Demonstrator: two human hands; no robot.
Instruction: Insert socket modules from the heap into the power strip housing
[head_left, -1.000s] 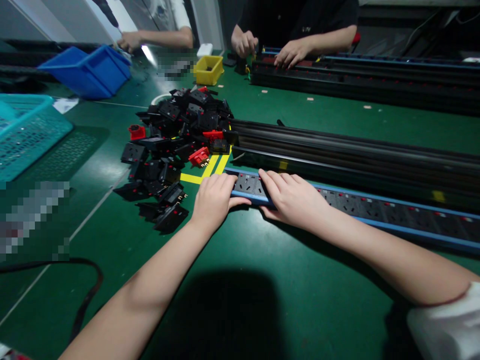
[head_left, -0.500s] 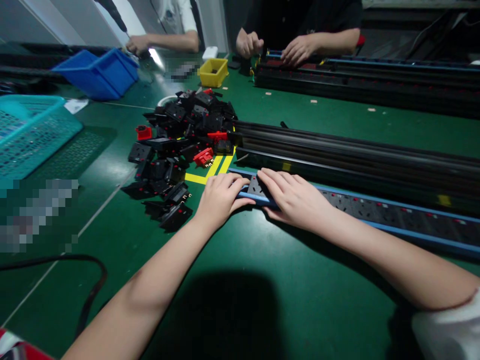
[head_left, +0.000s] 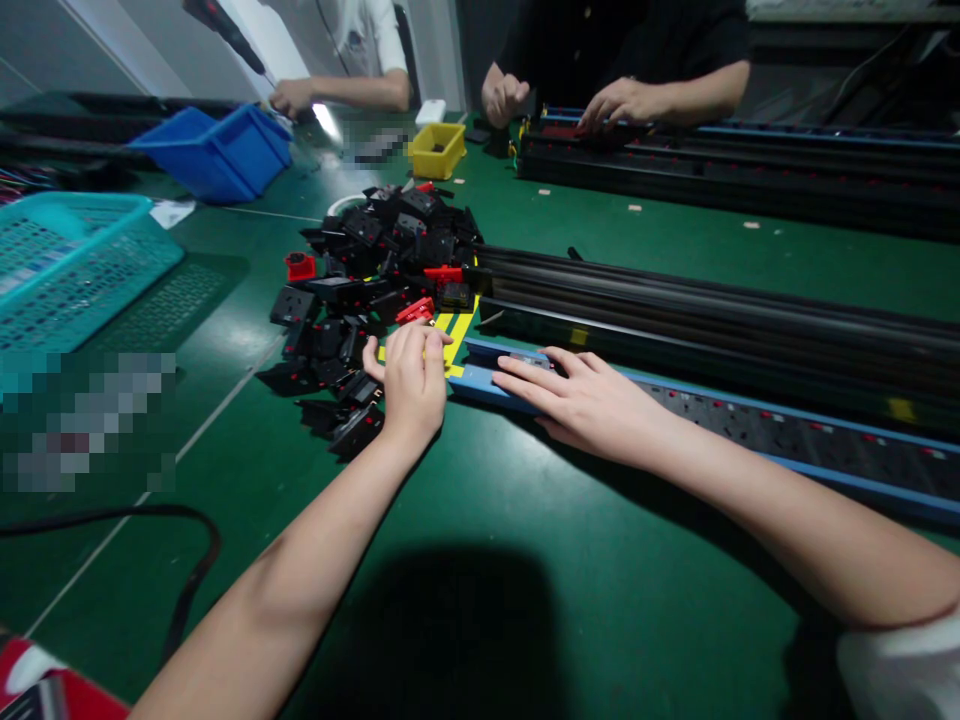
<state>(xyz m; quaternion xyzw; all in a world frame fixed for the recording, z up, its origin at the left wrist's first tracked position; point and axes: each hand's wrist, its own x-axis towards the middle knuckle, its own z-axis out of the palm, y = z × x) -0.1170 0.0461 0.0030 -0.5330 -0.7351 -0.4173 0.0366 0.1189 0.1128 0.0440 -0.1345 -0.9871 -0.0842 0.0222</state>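
Observation:
My left hand (head_left: 412, 378) is at the near edge of a pile of black socket modules (head_left: 330, 340), with its fingers apart. Its fingertips are close to a red socket module (head_left: 415, 310); whether they touch it I cannot tell. Stretched across a long blue rail (head_left: 487, 385), the fingers of my right hand (head_left: 592, 395) lie flat and spread over its top, with the thumb by the near side. Black socket modules (head_left: 739, 420) line the rail to the right of that hand. The rail's left end shows an open channel, and my right fingers partly cover the module there.
Long black rails (head_left: 675, 310) lie just beyond the blue one. A turquoise basket (head_left: 82, 250), a blue bin (head_left: 217, 150) and a yellow box (head_left: 437, 150) stand left and back. Two co-workers' hands (head_left: 622, 103) (head_left: 294, 97) are across the table. A dark cable (head_left: 196, 570) lies near left.
My left hand has left the blue rail and moved left to the module pile. My right hand's fingers have spread out flatter over the rail.

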